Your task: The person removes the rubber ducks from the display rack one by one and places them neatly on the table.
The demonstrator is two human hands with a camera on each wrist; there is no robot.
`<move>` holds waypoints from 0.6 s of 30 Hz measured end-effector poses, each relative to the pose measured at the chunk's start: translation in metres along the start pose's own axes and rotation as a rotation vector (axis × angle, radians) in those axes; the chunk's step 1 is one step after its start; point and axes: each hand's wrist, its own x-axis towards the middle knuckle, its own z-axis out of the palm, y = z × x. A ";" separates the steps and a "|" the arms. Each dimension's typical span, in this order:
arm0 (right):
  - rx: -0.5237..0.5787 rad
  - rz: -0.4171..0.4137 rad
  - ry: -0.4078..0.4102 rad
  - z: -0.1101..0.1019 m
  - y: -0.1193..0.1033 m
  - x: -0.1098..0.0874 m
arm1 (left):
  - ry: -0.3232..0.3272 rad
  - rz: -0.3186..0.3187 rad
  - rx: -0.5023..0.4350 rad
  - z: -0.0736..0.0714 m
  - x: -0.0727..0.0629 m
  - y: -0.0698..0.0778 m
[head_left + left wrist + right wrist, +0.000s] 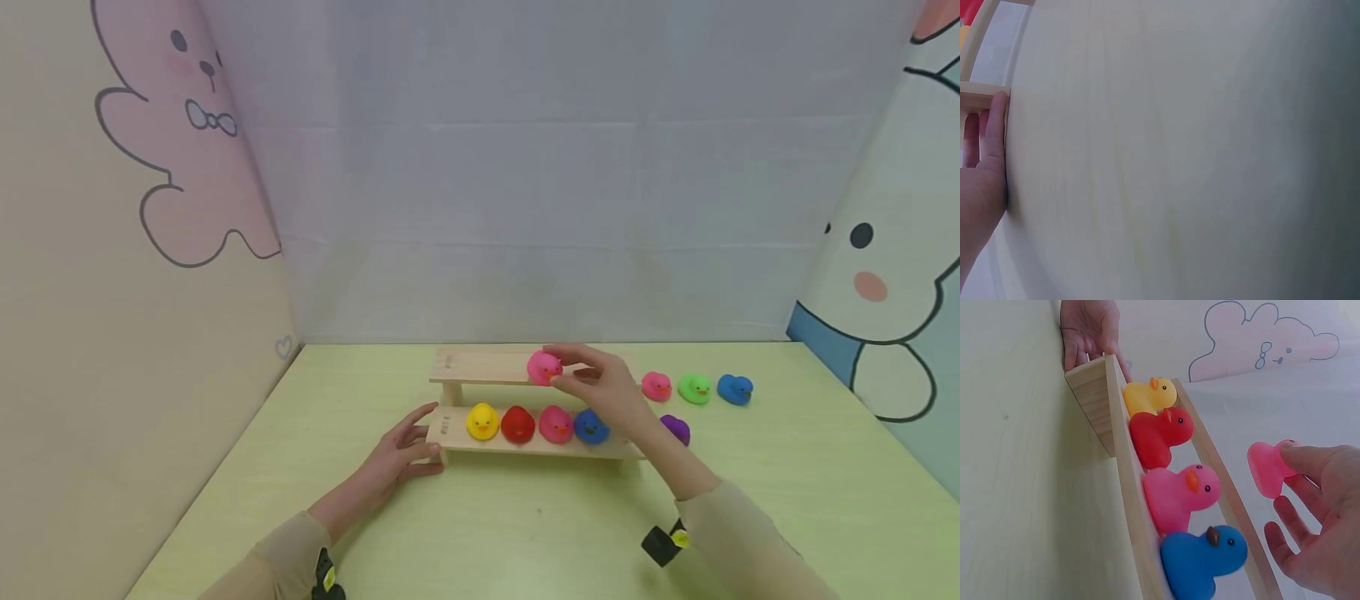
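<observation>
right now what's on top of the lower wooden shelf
The lower shelf holds a yellow duck, red duck, pink duck and blue duck. The right hand covers part of its right end; anything there can't be seen.

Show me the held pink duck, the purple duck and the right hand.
Held pink duck (1265, 468): right wrist view, its body.
Purple duck (677, 430): head view, its visible part.
Right hand (611, 388): head view, back of the hand.

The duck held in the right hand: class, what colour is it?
The held duck is pink, shown best in the right wrist view.
</observation>
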 end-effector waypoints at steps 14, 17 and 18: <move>-0.106 -0.013 0.124 -0.052 0.018 -0.040 | -0.003 -0.007 0.005 0.001 -0.003 0.003; -0.137 -0.009 0.160 -0.062 0.024 -0.047 | -0.006 -0.008 0.004 0.001 -0.002 0.002; -0.147 -0.009 0.171 -0.065 0.026 -0.049 | -0.007 -0.007 0.003 0.001 -0.002 0.002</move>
